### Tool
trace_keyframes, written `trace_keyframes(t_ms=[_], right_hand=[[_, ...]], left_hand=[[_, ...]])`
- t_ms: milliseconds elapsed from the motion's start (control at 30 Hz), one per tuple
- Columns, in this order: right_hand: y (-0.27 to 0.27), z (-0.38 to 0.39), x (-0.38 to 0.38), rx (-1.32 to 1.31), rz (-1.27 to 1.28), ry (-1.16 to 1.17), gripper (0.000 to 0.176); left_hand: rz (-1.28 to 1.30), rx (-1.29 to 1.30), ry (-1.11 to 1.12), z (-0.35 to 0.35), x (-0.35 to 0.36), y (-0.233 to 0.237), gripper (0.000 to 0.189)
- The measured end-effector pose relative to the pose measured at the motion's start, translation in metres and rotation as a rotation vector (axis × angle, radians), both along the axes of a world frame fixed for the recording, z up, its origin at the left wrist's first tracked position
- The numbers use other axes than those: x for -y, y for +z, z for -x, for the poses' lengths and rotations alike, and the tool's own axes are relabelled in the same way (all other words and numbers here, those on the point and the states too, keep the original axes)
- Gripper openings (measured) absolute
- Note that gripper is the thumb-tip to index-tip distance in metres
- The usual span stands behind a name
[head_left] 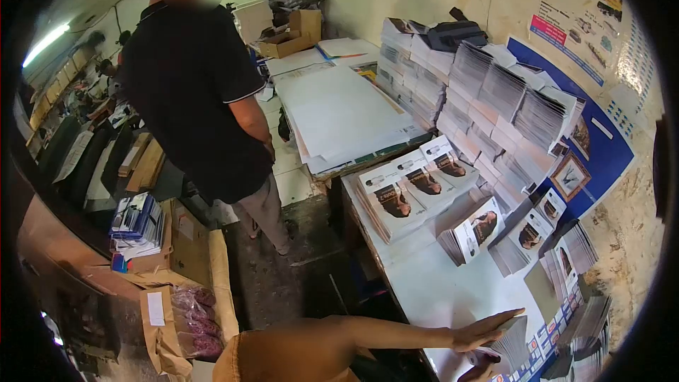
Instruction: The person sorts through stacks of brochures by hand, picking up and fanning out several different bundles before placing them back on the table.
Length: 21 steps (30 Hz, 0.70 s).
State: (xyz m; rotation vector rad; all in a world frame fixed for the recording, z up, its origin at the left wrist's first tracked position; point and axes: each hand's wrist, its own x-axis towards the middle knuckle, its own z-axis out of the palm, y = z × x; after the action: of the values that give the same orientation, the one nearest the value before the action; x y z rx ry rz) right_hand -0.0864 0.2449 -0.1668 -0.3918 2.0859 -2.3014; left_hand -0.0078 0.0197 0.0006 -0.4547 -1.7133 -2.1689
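My left hand point(484, 332) reaches in from the lower left, its fingers stretched out flat along the top of a stack of booklets point(511, 346). Below it, my right hand point(481, 369) is partly cut off by the bottom edge of the view. Its fingers curl round the near end of the same stack, where a bit of printed cover shows. The stack rests on the white tabletop point(417, 297), beside a blue-and-white printed sheet point(544, 339).
Booklets with a portrait cover point(424, 187) lie in piles farther up the table. Tall booklet stacks point(488, 113) line the wall. Large white sheets point(343, 110) cover another table. A person in black point(194, 92) stands in the aisle. Cardboard boxes point(187, 247) sit at left.
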Motion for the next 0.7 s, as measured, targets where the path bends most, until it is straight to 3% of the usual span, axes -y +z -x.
trace_keyframes(t_ms=[100,167,233,267,300,333,367,400,533,700], right_hand=[[-0.001,0.004,0.011,-0.026,-0.022,0.02,0.044],[0.002,0.004,0.014,-0.026,-0.034,0.03,0.043],[0.004,0.005,0.018,-0.025,-0.042,0.04,0.042],[0.005,0.005,0.02,-0.025,-0.046,0.048,0.041],[0.004,0.007,0.022,-0.026,-0.046,0.054,0.041],[0.004,0.007,0.023,-0.026,-0.045,0.063,0.04],[0.003,0.008,0.026,-0.029,-0.041,0.069,0.04],[0.002,0.01,0.025,-0.035,-0.039,0.083,0.04],[-0.011,0.017,0.014,-0.047,-0.008,0.107,0.039],[0.001,0.01,0.016,-0.095,-0.083,0.096,0.049]], left_hand=[[0.078,0.027,0.079,0.014,0.0,-0.028,0.069],[0.179,0.08,0.324,0.028,0.03,0.004,0.059],[-0.074,-0.128,0.672,0.055,0.097,0.031,0.054],[-0.398,-0.069,0.487,0.076,0.147,0.051,0.06],[-0.598,-0.085,0.575,0.073,0.177,0.091,0.064],[-0.707,-0.194,0.455,0.083,0.217,0.102,0.064],[-0.755,-0.185,0.495,0.095,0.253,0.106,0.065],[-0.739,-0.052,0.6,0.095,0.279,0.117,0.065],[-0.757,0.012,0.67,0.101,0.329,0.117,0.066],[-0.734,-0.005,0.631,0.104,0.345,0.115,0.068]])
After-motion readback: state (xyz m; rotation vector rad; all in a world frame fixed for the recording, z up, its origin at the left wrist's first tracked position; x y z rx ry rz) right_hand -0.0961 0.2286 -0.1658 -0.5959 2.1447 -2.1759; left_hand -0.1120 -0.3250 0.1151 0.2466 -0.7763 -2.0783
